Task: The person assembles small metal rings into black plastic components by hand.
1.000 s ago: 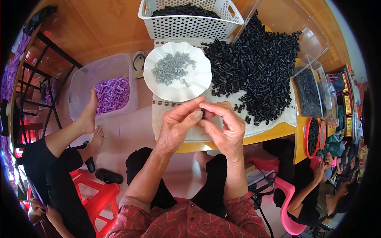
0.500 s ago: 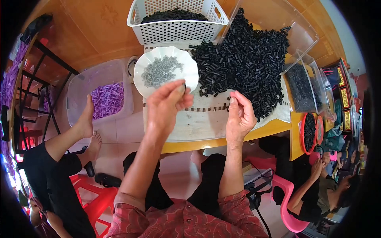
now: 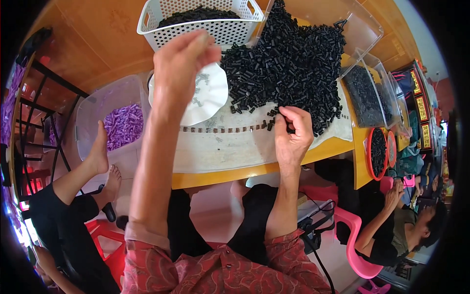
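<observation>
My left hand (image 3: pixel 183 63) is raised over the wavy-rimmed white plate (image 3: pixel 208 105), in front of the white perforated basket (image 3: pixel 205 33). Motion blurs its curled fingertips, so I cannot tell whether they hold anything. Small clear springlike pieces (image 3: pixel 199 88) lie on the plate, partly hidden by the hand and forearm. At the near edge of a big heap of short black plastic tubes (image 3: pixel 293 63), my right hand (image 3: pixel 294 134) has thumb and index finger closing on a small black tube. Dark pieces also show beneath its curled fingers.
Black pieces fill the basket, a clear bin (image 3: pixel 364 95) and a red round tray (image 3: pixel 378 153) on the right. A translucent tub (image 3: pixel 85 117) of purple pieces stands lower left. Other people sit on both sides. White cloth (image 3: pixel 220 154) covers the yellow table (image 3: pixel 215 180).
My left hand has moved up and away from me, from the plate's near edge toward the basket. My right hand has come down onto the heap's near edge. The whole view has shifted slightly.
</observation>
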`<state>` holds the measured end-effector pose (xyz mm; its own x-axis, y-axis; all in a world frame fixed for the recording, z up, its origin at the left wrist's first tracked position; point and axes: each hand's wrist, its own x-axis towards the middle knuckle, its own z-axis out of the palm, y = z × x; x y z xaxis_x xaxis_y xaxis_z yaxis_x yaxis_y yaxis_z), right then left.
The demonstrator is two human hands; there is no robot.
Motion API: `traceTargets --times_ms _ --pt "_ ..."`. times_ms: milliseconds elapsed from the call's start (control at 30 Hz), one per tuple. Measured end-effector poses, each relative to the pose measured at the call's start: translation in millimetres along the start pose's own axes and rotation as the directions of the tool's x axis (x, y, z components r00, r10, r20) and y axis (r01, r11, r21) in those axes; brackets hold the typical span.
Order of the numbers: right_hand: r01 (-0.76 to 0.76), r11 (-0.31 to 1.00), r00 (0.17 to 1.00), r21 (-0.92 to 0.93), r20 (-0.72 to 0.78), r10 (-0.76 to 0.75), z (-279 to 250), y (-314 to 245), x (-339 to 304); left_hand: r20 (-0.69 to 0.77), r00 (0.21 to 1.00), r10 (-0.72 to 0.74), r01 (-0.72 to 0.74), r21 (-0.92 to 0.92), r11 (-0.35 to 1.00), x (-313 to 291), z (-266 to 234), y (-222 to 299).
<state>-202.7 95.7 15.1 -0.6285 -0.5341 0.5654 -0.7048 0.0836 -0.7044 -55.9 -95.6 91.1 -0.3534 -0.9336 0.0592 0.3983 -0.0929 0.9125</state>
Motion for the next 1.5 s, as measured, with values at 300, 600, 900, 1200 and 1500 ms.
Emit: traceTargets --times_ms 300,600,900,1200,1500 --pt "0.195 0.881 0.952 -0.430 0.298 -0.065 4 -14 -10 -0.156 0.984 -0.081 0.088 0.039 0.995 -102 -49 -29" --pt "0.210 0.897 0.951 -0.388 0.295 -0.095 12 -14 -11 0.246 0.965 0.090 -0.246 0.734 0.633 -121 -60 -36" --pt "0.239 0.949 0.922 -0.208 0.356 -0.154 20 -26 -17 0.369 0.929 0.034 -0.349 0.841 0.414 -130 -54 -54" --pt "0.264 0.955 0.909 -0.131 0.366 -0.201 26 -34 -19 0.309 0.951 0.020 -0.292 0.873 0.391 -129 -50 -56" --pt "0.287 0.952 0.909 -0.111 0.346 -0.233 37 -35 -24 0.370 0.929 -0.004 -0.347 0.875 0.337 -132 -52 -53"
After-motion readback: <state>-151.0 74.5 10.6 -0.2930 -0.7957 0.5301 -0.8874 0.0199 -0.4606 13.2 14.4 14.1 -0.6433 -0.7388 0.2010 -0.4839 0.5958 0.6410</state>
